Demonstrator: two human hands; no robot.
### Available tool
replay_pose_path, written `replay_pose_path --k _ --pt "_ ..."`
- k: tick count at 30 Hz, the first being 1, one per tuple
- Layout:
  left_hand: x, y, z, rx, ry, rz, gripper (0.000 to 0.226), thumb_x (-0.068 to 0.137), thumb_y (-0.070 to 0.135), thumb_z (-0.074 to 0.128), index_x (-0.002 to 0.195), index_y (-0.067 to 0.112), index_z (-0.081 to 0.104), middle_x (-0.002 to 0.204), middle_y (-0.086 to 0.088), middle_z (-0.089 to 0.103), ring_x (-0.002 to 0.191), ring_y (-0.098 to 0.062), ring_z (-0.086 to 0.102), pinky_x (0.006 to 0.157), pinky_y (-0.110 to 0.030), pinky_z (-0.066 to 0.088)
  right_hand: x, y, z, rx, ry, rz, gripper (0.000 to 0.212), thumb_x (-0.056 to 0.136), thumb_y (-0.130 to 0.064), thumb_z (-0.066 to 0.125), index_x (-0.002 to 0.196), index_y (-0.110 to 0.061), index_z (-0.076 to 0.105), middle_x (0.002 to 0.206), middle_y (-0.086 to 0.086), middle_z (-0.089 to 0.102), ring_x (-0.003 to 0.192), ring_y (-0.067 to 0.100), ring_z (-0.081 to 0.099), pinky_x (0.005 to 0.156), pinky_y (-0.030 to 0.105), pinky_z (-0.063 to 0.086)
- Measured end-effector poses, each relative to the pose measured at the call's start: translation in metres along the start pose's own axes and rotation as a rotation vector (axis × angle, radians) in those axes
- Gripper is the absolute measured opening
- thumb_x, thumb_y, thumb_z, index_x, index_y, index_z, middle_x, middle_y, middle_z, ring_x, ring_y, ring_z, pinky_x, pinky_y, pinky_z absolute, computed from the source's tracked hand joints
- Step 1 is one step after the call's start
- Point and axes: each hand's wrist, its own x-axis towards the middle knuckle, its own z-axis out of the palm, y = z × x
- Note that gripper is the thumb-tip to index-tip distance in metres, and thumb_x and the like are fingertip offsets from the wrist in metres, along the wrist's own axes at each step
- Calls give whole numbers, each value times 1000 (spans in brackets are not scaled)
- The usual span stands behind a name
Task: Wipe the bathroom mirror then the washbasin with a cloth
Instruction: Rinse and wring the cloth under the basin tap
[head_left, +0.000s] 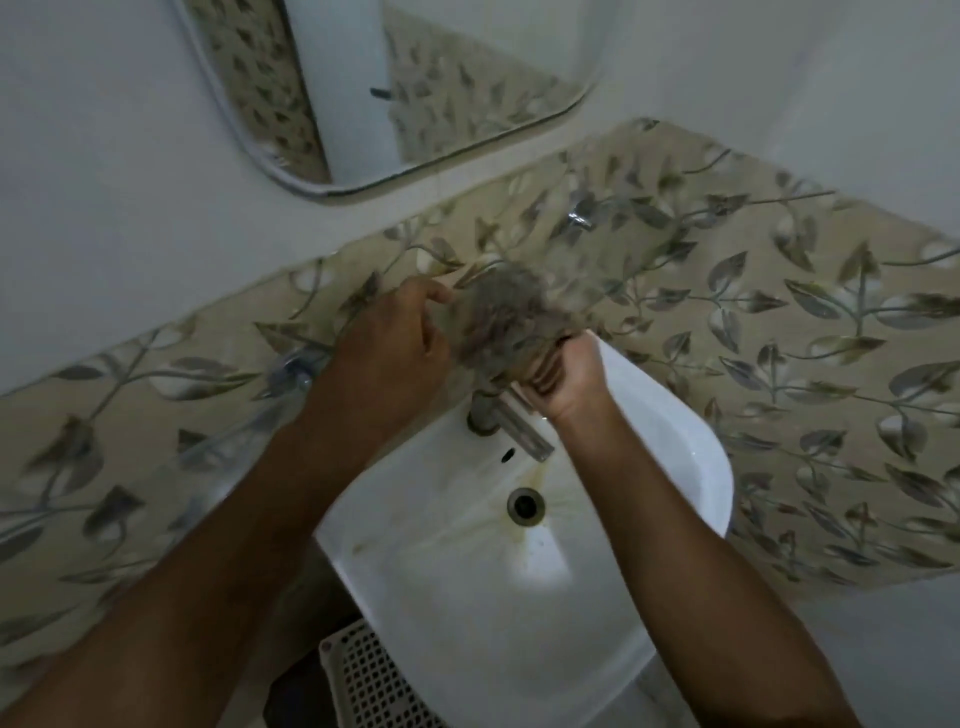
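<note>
Both hands hold the grey cloth (501, 322) bunched up between them, above the tap (511, 421). The left hand (395, 348) pinches one edge; the right hand (569, 376) grips the lower end in curled fingers. Below the hands, the washbasin (519, 597) shows brown stains, so I judge it is not wiped yet. Whether the mirror (395, 88), above the hands, is clean, I cannot tell.

Ahead of me runs a plain pale wall (104, 208), crossed by a band of beige tiles (753, 322) printed with grey leaves (blurred at the edges). Low down, a white perforated basket (363, 675) sits in shadow. The light is dim.
</note>
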Motion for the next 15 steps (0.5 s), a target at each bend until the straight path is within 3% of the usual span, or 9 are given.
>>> replay_pose_path --k 2,4,7,9,12,13,15 --pt "-16 -10 -16 -36 14 -16 32 94 12 52 124 21 57 76 7 51 62 -4 47 53 -16 33 6 -10 -1 76 36 -63 41 103 -25 37 93 -11 74 90 17 75 85 29 70 80 34 56" --pt "-31 -21 -27 -50 16 -27 31 93 12 52 123 21 57 72 7 47 58 -5 45 52 -16 30 5 -7 -1 59 120 -113 55 105 -24 30 82 -11 78 86 13 75 86 25 68 85 33 53" --pt "-43 -34 -37 -28 27 -74 29 94 13 52 120 21 60 68 10 43 53 -3 43 48 -15 27 -12 24 9 23 54 0 64 108 -27 25 74 -9 77 79 12 74 70 23 73 70 30 59" --pt "-51 -39 -44 -32 32 -78 27 94 14 51 118 20 61 69 10 44 54 -2 43 48 -15 29 -28 53 22 -29 47 32 62 108 -27 20 88 -6 75 91 14 74 79 26 73 76 36 59" --pt "-62 -47 -56 -33 39 -43 23 94 11 52 114 17 63 75 11 46 60 0 44 54 -13 31 -56 92 36 -43 73 91 47 107 -28 21 124 -8 60 133 13 59 120 30 56 105 46 41" --pt "-66 -51 -60 -27 47 -34 22 94 10 53 113 16 63 77 11 47 63 2 44 56 -10 33 -64 102 38 -31 50 126 44 108 -26 23 135 -9 54 141 14 55 130 32 50 109 47 36" --pt "-74 -57 -70 -7 71 -47 21 94 10 52 111 15 65 87 5 53 69 2 45 61 -5 34 -72 110 36 -79 94 121 44 104 -20 35 146 -9 44 146 14 51 131 33 52 105 44 43"
